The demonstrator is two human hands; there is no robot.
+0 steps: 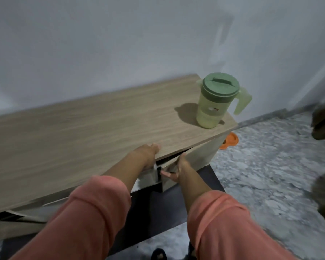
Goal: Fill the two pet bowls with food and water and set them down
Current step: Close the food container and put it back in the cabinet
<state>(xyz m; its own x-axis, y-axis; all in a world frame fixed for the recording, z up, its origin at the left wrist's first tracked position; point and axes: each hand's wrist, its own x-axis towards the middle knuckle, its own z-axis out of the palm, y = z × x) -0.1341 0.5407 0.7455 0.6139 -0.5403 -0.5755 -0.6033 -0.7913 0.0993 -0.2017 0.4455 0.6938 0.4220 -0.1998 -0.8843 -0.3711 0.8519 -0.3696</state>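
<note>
Pale grey walls meet a mottled grey stone floor at the right of the frame, and a low bench point(86, 132) with a light wood-grain top runs from the lower left toward the centre right. On its far right corner stands a translucent pale green plastic jug point(214, 104) with a darker green lid, upright, handle pointing right. Just past that corner, low on the floor, an orange plastic pet bowl point(230, 140) shows only partly behind the bench end; a second bowl is not in view.

Both arms wear salmon-pink sleeves point(94, 207) and reach to the bench's front edge near the middle of the frame. The left hand point(148, 150) rests over the top edge, its fingers hidden below, so whether it grips cannot be told. The right hand point(177, 170) lies with fingers fairly straight against the grey front panel of a drawer point(191, 158) that stands a little way open.

The jug and the bowl both lie up and to the right of the hands, so the right hand is the nearer one, and I judge the food is being sought in the drawer first
</note>
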